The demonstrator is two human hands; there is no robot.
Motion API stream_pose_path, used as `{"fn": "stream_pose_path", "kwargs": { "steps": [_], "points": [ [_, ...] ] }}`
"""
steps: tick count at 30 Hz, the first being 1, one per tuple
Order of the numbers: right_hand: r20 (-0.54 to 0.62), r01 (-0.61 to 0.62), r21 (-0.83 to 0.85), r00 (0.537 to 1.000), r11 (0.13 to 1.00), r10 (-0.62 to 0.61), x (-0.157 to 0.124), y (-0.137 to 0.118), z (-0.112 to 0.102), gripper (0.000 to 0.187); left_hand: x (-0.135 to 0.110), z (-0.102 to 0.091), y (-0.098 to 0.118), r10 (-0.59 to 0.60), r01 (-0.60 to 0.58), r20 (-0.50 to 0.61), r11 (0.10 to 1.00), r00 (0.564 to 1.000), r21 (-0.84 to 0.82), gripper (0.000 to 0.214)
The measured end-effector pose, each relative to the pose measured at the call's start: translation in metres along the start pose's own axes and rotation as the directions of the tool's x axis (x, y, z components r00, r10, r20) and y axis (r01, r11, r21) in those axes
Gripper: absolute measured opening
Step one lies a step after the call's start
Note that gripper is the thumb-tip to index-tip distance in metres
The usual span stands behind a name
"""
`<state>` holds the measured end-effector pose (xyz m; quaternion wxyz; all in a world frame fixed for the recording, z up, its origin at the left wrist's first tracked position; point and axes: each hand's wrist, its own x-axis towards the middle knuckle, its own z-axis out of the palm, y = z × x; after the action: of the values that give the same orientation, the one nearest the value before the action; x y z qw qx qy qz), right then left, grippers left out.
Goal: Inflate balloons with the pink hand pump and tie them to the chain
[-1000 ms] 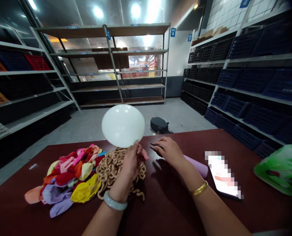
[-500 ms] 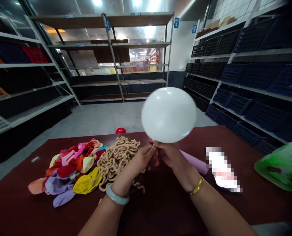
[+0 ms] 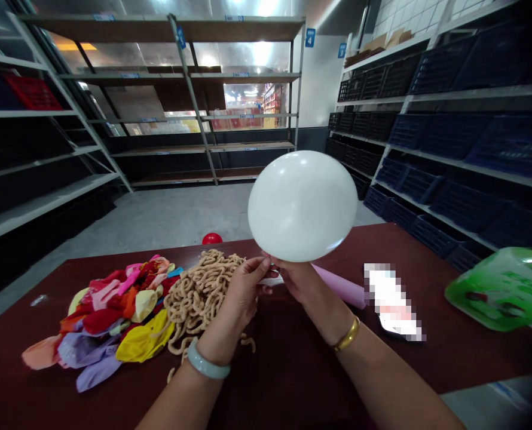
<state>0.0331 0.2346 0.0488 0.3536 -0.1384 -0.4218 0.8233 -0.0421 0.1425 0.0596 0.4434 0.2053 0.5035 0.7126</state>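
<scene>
An inflated white balloon [image 3: 302, 206] stands above my two hands, over the table's far edge. My left hand [image 3: 245, 286] pinches the balloon's pale neck, which is stretched sideways between the hands. Just under the round body, my right hand [image 3: 298, 283] is closed about the base of the neck; its fingertips are partly hidden. Close to my left hand lies a heap of tan, curled, cord-like pieces [image 3: 207, 286]. A pile of limp coloured balloons [image 3: 113, 310] spreads out to its left. Behind my right wrist lies a pink-purple tube [image 3: 342, 286].
The dark red table [image 3: 302, 370] also bears a phone with a blurred screen [image 3: 394, 304] and a green plastic bag [image 3: 494, 289] at right. A red round thing [image 3: 212, 238] shows past the far edge. Shelves with crates [image 3: 445, 137] stand around.
My hands have drawn apart, my left hand moving left, and a length of the balloon's neck now shows between them. The whole view has shifted slightly, with the table's things appearing further left.
</scene>
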Motion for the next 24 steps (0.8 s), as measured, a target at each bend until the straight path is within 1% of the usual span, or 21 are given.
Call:
{"fn": "stream_pose_path", "kwargs": {
  "steps": [3, 5, 8, 11, 13, 15, 17, 19, 22, 24],
  "points": [
    [0.007, 0.031, -0.032, 0.999, 0.999, -0.031, 0.0, 0.004, 0.003, 0.028, 0.0, 0.0, -0.002, 0.043, -0.04, -0.056, 0.998, 0.998, 0.053, 0.038],
    [0.009, 0.076, -0.037, 0.997, 0.996, -0.075, 0.001, 0.004, 0.002, 0.029, 0.003, -0.002, -0.003, 0.075, -0.064, -0.089, 0.991, 0.993, 0.116, 0.036],
    [-0.034, 0.134, -0.047, 0.99, 0.99, -0.135, 0.004, 0.0, -0.002, 0.031, 0.008, -0.01, -0.005, 0.11, -0.091, -0.107, 0.981, 0.988, 0.173, 0.036],
    [-0.077, 0.14, -0.03, 0.987, 0.99, -0.142, 0.008, -0.007, -0.007, 0.032, 0.012, -0.016, -0.002, 0.107, -0.094, -0.141, 0.991, 0.984, 0.094, 0.04],
    [-0.106, 0.132, -0.009, 0.986, 0.991, -0.133, 0.009, -0.009, -0.008, 0.034, 0.012, -0.016, 0.001, 0.085, -0.083, -0.156, 0.996, 0.984, 0.02, 0.04],
    [-0.109, 0.102, -0.013, 0.989, 0.995, -0.103, 0.008, -0.009, -0.008, 0.036, 0.01, -0.012, 0.002, 0.054, -0.058, -0.121, 0.998, 0.991, -0.024, 0.044],
    [-0.076, 0.071, -0.028, 0.994, 0.997, -0.073, 0.005, -0.006, -0.005, 0.038, 0.006, -0.007, 0.002, 0.03, -0.033, -0.064, 0.999, 0.997, -0.038, 0.048],
    [-0.033, 0.056, -0.04, 0.998, 0.998, -0.057, 0.002, -0.001, -0.001, 0.039, 0.004, -0.003, 0.0, 0.03, -0.032, -0.037, 0.998, 0.999, -0.057, 0.047],
    [0.003, 0.075, -0.049, 0.997, 0.996, -0.074, 0.0, 0.005, 0.003, 0.041, 0.003, -0.001, -0.002, 0.049, -0.055, -0.077, 0.996, 0.996, -0.073, 0.044],
    [0.006, 0.085, -0.063, 0.996, 0.994, -0.085, 0.0, 0.007, 0.003, 0.043, 0.003, -0.002, -0.003, 0.095, -0.102, -0.122, 0.994, 0.988, -0.047, 0.043]
  ]
}}
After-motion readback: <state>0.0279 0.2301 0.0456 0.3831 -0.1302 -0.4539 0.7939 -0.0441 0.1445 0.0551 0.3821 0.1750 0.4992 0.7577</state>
